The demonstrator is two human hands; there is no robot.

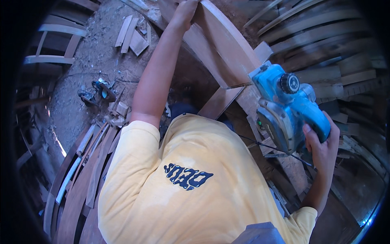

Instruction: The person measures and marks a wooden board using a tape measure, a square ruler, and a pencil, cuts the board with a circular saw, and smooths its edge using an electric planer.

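My right hand [323,140] is wrapped around the rear handle of a blue electric planer [280,103]. The planer has a black round knob in front, and its nose is at the near right end of a wooden workpiece [233,44]. This workpiece is made of long boards joined along their edges, and one edge curves. Stretched forward, my left hand [186,14] grips the workpiece near its far end; some of its fingers are hidden behind the wood. A dark cord [268,145] runs below the planer.
Short wood offcuts [132,34] lie on the dirt floor [101,49] at far left. Two more power tools [97,90] rest there. Long boards [87,171] are stacked at near left, and curved timber pieces [321,34] fill the right side.
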